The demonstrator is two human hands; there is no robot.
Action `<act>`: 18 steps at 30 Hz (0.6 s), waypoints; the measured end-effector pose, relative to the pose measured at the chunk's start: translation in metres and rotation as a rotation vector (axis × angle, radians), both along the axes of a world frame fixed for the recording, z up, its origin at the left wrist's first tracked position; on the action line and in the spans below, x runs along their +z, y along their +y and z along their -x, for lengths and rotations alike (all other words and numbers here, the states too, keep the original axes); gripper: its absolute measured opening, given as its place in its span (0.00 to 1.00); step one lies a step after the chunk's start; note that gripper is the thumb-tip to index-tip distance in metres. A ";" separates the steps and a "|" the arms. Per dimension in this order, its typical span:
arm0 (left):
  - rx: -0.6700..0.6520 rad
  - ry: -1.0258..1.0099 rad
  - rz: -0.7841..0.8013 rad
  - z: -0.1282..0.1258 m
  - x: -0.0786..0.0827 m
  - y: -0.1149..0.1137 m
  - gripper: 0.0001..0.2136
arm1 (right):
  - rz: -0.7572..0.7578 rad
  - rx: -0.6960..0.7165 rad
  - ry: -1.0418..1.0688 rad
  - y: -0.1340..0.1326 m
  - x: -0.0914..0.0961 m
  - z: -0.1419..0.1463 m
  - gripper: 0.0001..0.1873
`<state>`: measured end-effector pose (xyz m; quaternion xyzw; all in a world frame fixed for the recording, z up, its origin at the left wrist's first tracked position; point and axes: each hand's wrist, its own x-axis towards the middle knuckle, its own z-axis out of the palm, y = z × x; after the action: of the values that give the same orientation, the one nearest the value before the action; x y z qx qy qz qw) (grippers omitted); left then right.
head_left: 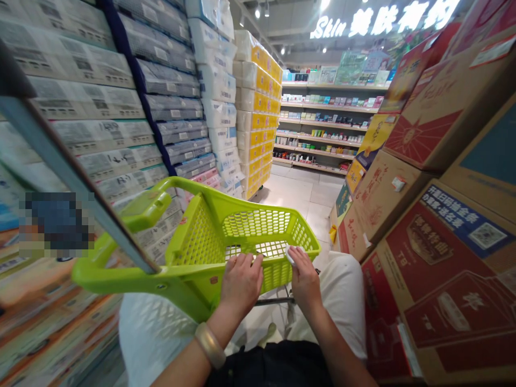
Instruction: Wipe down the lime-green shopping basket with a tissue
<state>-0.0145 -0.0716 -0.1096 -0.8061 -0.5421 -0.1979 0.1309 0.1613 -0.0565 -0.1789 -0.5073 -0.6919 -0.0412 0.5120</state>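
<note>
A lime-green plastic shopping cart (193, 279) stands sideways in front of me, its latticed basket showing nothing inside. My left hand (242, 282) is closed over the near rim of the basket, fingers curled inward, a gold bangle on that wrist. Further right along the same rim, my right hand (304, 277) presses a small white wad (291, 255), a tissue or cloth, against the cart near its narrow end. The palm hides most of the wad. A grey metal pole (100, 207) rises from the handle end of the cart toward the upper left.
Tall stacks of wrapped paper packs (173, 107) and yellow-and-white packs (260, 118) line the left. Printed cardboard cartons (435, 258) are piled close on the right. Shelves of small products (326, 118) stand at the back, beyond a tiled floor (294, 188). A blurred patch covers something at left.
</note>
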 end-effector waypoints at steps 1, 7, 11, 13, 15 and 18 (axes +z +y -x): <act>0.000 -0.001 0.001 0.000 0.000 0.000 0.12 | 0.004 0.005 -0.006 -0.001 0.000 0.002 0.25; -0.004 -0.006 0.018 0.001 0.001 0.000 0.12 | 0.006 0.190 -0.083 -0.006 0.005 0.016 0.26; -0.013 -0.012 0.009 0.002 0.001 0.000 0.12 | 0.016 -0.025 0.021 0.002 0.000 -0.004 0.23; -0.007 -0.010 0.005 0.001 0.000 0.000 0.12 | 0.029 -0.035 0.020 0.002 0.000 -0.003 0.23; -0.002 -0.004 0.004 0.001 0.000 0.000 0.13 | 0.033 0.068 -0.034 -0.002 0.002 0.006 0.24; -0.005 -0.007 0.006 0.001 0.001 0.000 0.12 | 0.031 0.217 -0.114 -0.008 0.005 0.015 0.25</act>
<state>-0.0154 -0.0720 -0.1089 -0.8071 -0.5412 -0.1993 0.1259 0.1466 -0.0641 -0.1734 -0.4340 -0.7715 -0.0037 0.4652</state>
